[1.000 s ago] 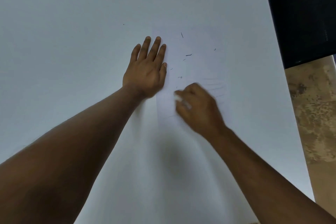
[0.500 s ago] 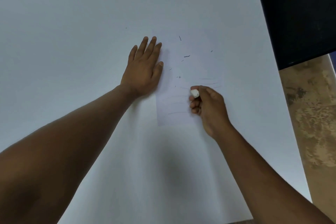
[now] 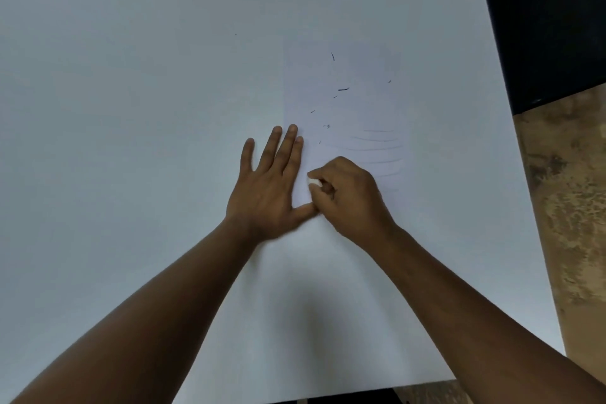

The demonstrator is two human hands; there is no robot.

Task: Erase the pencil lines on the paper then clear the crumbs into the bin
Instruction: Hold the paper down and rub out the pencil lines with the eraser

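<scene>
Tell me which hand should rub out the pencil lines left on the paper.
Right. The right hand already pinches the eraser and sits beside the remaining pencil lines. The left hand lies flat, pressing the paper at its left edge, so it likely serves best holding the sheet.

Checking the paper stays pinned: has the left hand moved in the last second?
Yes. The left hand has slid back along the left edge of the paper, farther from the long crumb beyond it.
</scene>
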